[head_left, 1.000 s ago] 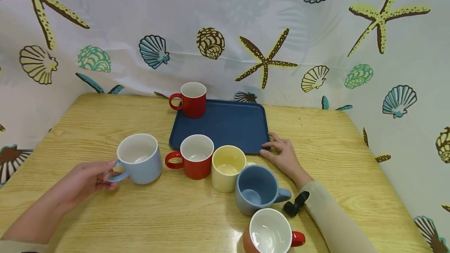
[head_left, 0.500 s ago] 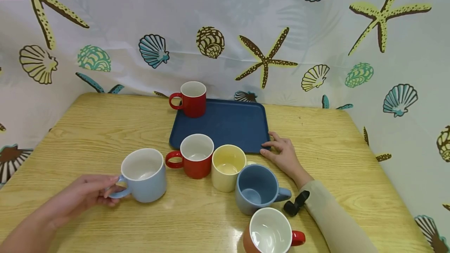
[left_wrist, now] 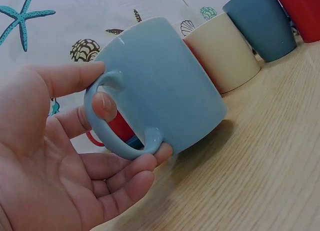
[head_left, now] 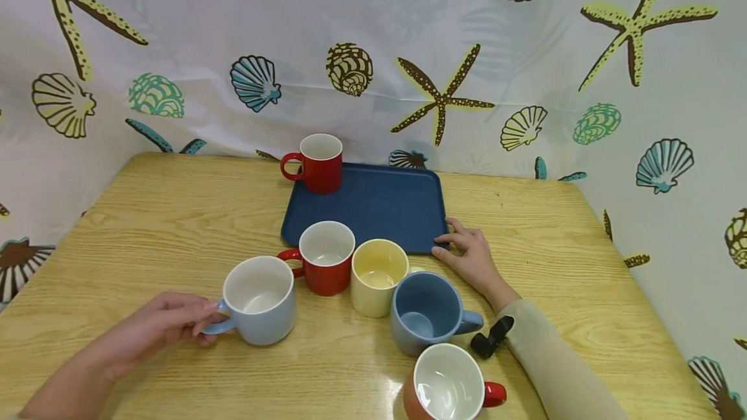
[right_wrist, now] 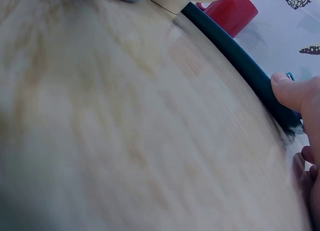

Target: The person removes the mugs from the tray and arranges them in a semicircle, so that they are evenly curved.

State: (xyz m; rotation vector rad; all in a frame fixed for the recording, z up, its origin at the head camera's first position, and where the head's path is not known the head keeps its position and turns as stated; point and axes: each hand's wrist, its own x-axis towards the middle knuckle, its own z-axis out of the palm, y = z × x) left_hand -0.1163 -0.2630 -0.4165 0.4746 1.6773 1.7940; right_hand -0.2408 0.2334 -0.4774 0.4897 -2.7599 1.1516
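My left hand [head_left: 181,319] pinches the handle of a light blue mug [head_left: 268,326], white inside. In the left wrist view, thumb and fingers wrap that handle, and the mug [left_wrist: 160,86] hangs close over the table with a shadow under it. In the head view it overlaps the handle of a red mug [head_left: 328,277]. My right hand [head_left: 473,261] holds the near right corner of the dark blue tray [head_left: 385,206]. Its thumb [right_wrist: 287,91] presses the tray's rim in the right wrist view. Another red mug [head_left: 323,177] stands at the tray's far left.
A cream-yellow mug [head_left: 370,300], a darker blue mug [head_left: 411,336] and an orange-red mug [head_left: 415,400] run in a slanting row from the front red mug toward me. A black device [head_left: 492,338] sits at the right wrist. Shell-print cloth [head_left: 373,18] hangs behind the wooden table [head_left: 192,206].
The left hand has brought the light blue mug toward me, then rightward, up beside the front red mug. The right hand and the tray stay in place.
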